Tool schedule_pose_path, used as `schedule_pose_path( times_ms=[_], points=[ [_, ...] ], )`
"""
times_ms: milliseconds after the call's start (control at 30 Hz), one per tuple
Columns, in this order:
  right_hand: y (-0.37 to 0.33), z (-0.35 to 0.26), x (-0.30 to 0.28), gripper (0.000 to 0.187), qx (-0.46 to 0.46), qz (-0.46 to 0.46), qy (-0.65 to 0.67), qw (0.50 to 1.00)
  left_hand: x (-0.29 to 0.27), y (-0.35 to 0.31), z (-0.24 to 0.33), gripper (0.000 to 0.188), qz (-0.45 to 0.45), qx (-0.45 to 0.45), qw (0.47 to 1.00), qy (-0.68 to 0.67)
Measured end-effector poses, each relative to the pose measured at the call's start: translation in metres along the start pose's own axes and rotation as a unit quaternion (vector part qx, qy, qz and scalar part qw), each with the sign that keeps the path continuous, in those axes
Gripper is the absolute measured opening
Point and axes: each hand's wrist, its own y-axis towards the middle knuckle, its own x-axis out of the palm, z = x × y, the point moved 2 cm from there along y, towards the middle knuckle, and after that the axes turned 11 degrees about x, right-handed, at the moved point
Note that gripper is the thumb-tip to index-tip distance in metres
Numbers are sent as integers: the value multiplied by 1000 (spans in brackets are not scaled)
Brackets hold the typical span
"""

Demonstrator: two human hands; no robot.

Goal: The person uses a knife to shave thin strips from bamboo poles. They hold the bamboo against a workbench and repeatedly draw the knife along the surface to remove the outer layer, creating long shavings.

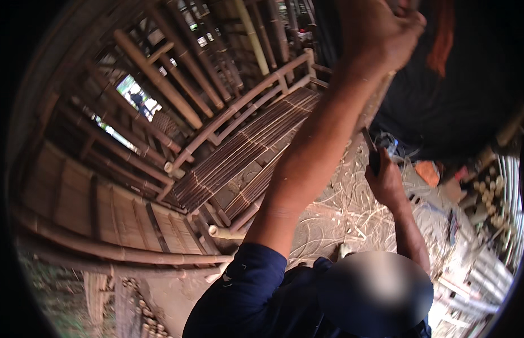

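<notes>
My left arm stretches up across the middle, and my left hand [386,36] is closed in a fist at the upper edge. What it grips is partly cut off there, and I cannot make it out. A narrow brown length [381,93], perhaps bamboo, shows behind that forearm and slants down from the wrist. Lower and to the right, my right hand [387,183] is wrapped round the dark handle of a knife [369,138]. The slim blade points up and to the left, close to the brown length.
A slatted bamboo bench [245,143] stands at left before a bamboo pole wall [180,73]. Pale shavings [352,208] litter the ground. Black cloth [442,107] hangs at upper right near an orange strip [440,48]. Cut bamboo [490,194] is stacked at far right.
</notes>
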Motion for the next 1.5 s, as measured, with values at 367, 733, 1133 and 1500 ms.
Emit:
schedule_pose_path(
  times_ms=[367,733,1133,1500],
  points=[
    [87,12,-41,35,-101,-70,-193,974,45,35,-74,13,66,45,988,133],
    [120,133,87,26,-8,-106,-6,994,73,55,-76,14,81,-98,978,165],
    [98,102,56,31,-9,-196,-28,980,-40,-112,-121,75,9,-58,989,137],
    [70,119,90,25,7,-389,-17,921,-20,-272,-132,22,-65,-345,926,142]
  ],
)
